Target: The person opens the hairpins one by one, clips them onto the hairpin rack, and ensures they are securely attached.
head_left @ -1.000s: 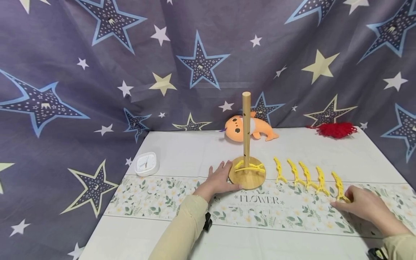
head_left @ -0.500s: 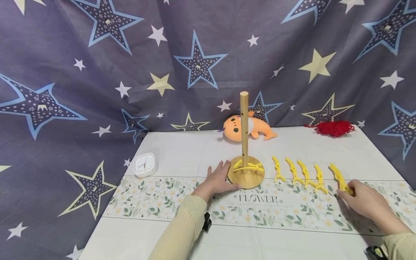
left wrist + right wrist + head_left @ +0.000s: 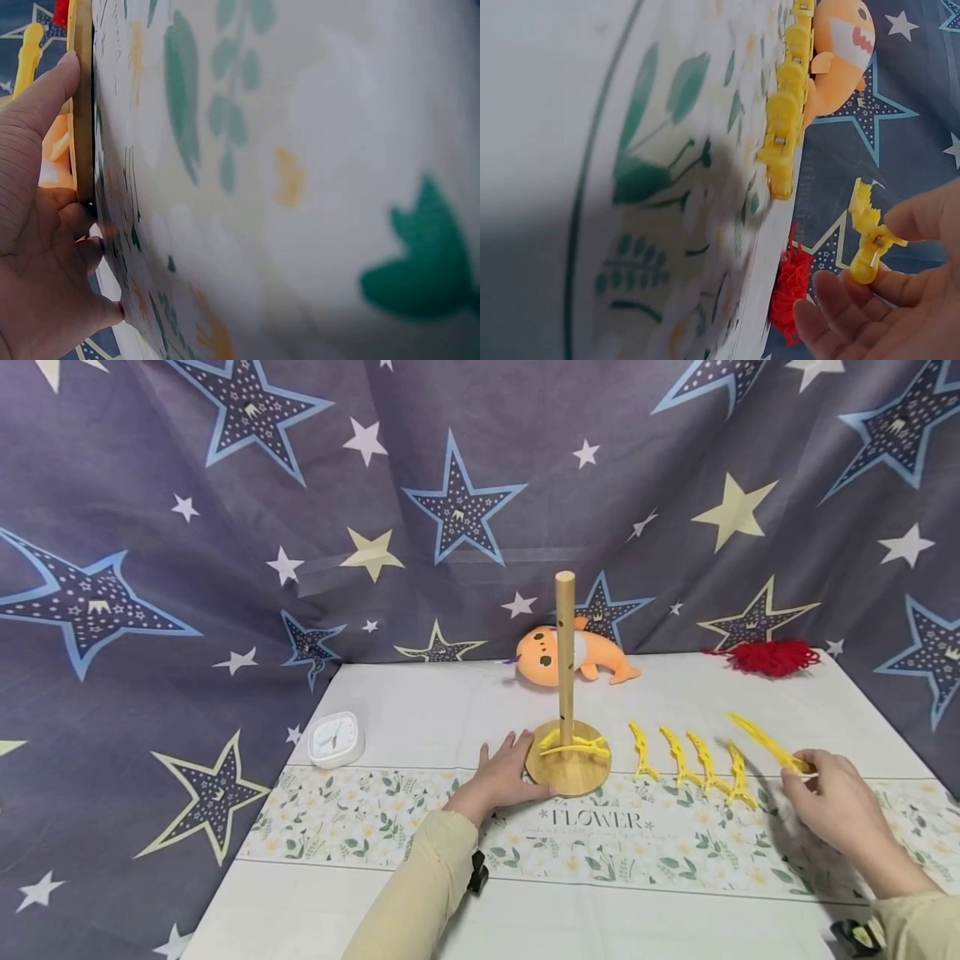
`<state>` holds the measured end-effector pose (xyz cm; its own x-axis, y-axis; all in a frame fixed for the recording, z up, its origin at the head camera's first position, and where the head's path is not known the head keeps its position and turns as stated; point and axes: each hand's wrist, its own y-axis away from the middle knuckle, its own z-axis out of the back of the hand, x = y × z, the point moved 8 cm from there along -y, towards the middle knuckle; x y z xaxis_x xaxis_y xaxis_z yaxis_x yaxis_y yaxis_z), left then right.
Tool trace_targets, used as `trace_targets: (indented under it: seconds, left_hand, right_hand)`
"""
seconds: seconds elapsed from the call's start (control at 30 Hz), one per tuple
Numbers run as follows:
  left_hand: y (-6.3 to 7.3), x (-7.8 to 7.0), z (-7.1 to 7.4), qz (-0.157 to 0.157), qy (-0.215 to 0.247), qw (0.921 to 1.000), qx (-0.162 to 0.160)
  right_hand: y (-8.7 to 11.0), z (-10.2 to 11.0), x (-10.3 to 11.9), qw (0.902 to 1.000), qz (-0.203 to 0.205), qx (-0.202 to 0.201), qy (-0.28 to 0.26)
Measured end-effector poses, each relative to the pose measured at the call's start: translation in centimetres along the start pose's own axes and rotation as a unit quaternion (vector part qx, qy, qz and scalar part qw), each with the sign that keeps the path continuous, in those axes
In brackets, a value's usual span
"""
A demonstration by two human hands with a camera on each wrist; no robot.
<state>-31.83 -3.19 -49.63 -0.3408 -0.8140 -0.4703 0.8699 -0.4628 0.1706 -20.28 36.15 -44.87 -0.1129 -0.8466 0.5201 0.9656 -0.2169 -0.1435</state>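
Observation:
My right hand (image 3: 843, 802) pinches a yellow hair clip (image 3: 765, 739) between thumb and fingers, raised above the table, its long end pointing away to the left. In the right wrist view, this clip (image 3: 866, 236) shows a toothed edge and a small metal spring. My left hand (image 3: 510, 774) holds the round base of a wooden stand (image 3: 566, 660), thumb at the front rim and fingers along the left side. In the left wrist view the thumb lies on the base's edge (image 3: 84, 135). Yellow clips (image 3: 573, 746) sit on the base at the foot of the upright pole.
Several more yellow clips (image 3: 705, 760) lie in a row right of the stand. Behind stand an orange plush toy (image 3: 540, 656) and a red yarn bundle (image 3: 772, 657). A white clock (image 3: 336, 740) is at the left. A starred curtain (image 3: 465, 468) hangs behind the table.
My right hand has picked up the rightmost clip from the row, lifting it and tilting it toward the left. My left hand has stayed at the stand's base.

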Motion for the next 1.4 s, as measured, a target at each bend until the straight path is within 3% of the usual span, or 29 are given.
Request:
trace_targets:
  seconds: [0.4, 1.0, 1.17, 1.4]
  left_hand:
    - [0.1, -0.1, 0.0, -0.003, 0.001, 1.0, 0.0]
    - [0.1, 0.0, 0.0, -0.004, 0.003, 1.0, 0.001]
    - [0.1, 0.0, -0.1, -0.005, 0.003, 1.0, 0.003]
    - [0.0, 0.1, -0.2, -0.006, 0.001, 1.0, 0.001]
  right_hand:
    - [0.0, -0.1, 3.6, 0.9941, 0.085, -0.054, -0.039]
    - [-0.5, -1.1, 9.1, 0.9723, 0.206, -0.108, -0.022]
    - [-0.8, -1.8, 10.5, 0.9688, 0.219, -0.112, -0.03]
    - [-1.4, -3.2, 12.6, 0.9717, 0.213, -0.101, -0.018]
